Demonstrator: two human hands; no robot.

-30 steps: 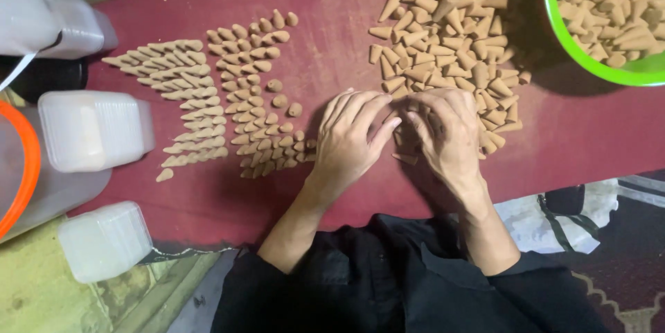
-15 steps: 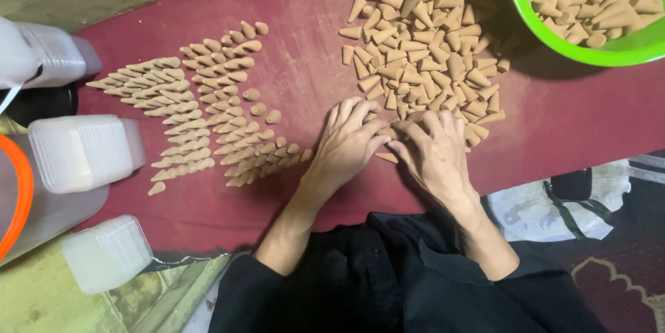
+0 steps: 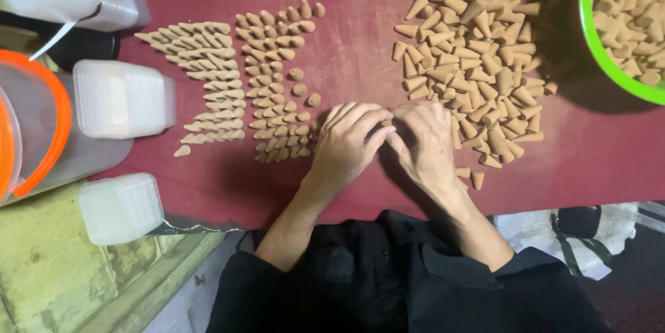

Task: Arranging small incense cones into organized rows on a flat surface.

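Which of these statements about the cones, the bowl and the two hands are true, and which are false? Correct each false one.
1. The loose pile of cones lies on a dark red cloth. True.
2. The bowl at the upper right is blue. False: it is green.
3. The left hand and right hand meet at their fingers. True.
4. The neat rows of cones lie to the person's right. False: they lie to the left of the hands.
5. The bowl stands empty. False: it holds cones.
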